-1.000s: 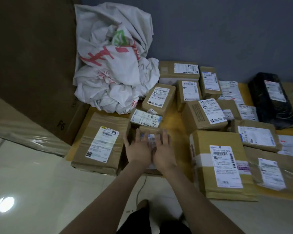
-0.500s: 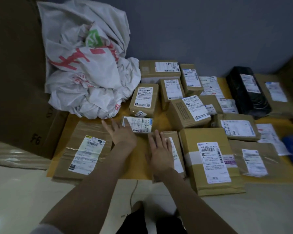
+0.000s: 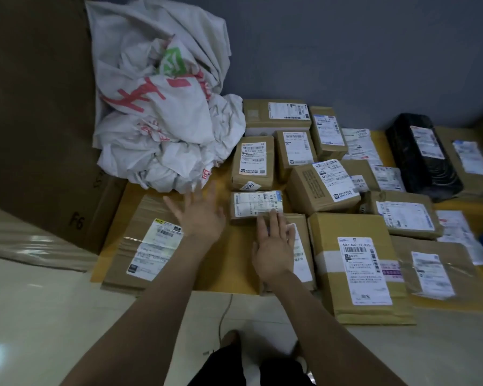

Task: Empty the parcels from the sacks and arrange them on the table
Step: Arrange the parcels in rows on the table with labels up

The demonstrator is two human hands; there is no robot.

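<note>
— What has changed?
— The narrow parcel (image 3: 293, 246) now lies by the table's (image 3: 234, 260) near edge, beside the big box (image 3: 357, 271); the right hand (image 3: 273, 246) rests flat on it, fingers spread.
— And the left hand (image 3: 201, 215)?
— Open, empty, drawing towards the sacks (image 3: 162, 107) at the far left corner, probably for another load.

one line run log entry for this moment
left hand: open, over table | right hand: open, flat on parcel | sacks: heaped at back left
</note>
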